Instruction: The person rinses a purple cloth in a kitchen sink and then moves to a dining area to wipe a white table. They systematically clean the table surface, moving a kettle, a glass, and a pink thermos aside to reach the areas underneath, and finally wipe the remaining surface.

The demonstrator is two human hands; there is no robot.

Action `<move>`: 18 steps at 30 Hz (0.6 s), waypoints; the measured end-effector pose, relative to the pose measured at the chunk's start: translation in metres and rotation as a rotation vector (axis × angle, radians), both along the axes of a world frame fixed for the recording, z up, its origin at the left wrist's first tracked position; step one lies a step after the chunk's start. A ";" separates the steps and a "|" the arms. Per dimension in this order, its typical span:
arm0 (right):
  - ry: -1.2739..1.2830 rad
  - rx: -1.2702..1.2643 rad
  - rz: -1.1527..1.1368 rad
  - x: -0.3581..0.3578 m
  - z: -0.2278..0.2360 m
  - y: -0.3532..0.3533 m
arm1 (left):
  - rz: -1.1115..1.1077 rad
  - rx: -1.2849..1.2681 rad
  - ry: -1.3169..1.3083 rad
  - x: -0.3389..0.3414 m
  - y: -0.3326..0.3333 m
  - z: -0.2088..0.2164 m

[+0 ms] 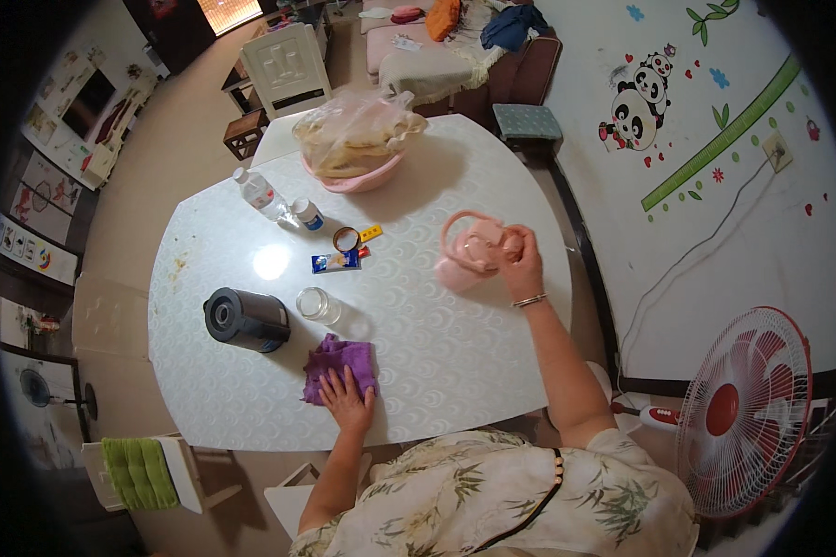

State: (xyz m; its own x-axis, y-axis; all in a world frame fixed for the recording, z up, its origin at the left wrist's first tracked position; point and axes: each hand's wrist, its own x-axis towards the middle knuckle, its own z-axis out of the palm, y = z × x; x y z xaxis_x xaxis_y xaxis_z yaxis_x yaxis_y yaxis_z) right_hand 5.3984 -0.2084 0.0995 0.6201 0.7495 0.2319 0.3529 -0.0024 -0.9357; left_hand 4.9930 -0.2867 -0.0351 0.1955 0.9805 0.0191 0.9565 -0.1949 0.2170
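Note:
My left hand [346,401] lies flat with spread fingers on a crumpled purple cloth [328,360] near the table's front edge. At the right, my right hand [522,265] is closed around the lid end of a pink water bottle [459,275] with a looped carry handle. The bottle looks tilted and slightly blurred, and I cannot tell whether it touches the table. Beyond the cloth stands a clear glass jar [318,304]. Left of the jar is a dark thermos jug [246,319].
On the white patterned table [418,371] are a clear plastic bottle [260,195], a white-and-blue pill bottle [306,214], a tape roll [346,239] and a blue packet [335,261]. A pink basin [355,179] holds a plastic bag. A red fan [743,411] stands at right.

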 end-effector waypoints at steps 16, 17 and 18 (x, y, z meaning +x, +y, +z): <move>-0.220 -0.226 0.064 0.069 0.018 -0.001 | -0.372 0.026 -0.100 0.180 0.161 -0.002; -0.237 -0.222 0.077 0.068 0.015 -0.002 | -0.372 0.018 -0.082 0.183 0.161 0.001; -0.255 -0.216 0.081 0.069 0.017 -0.004 | -0.431 -0.010 -0.074 0.183 0.154 0.002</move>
State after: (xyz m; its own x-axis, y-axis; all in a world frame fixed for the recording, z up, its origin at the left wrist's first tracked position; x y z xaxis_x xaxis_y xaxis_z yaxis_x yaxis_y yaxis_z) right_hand 5.4670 -0.2123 0.1163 0.4994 0.8423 0.2026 0.5825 -0.1533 -0.7983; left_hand 5.1765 -0.1330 -0.0329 0.5854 0.8098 0.0394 0.7700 -0.5705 0.2857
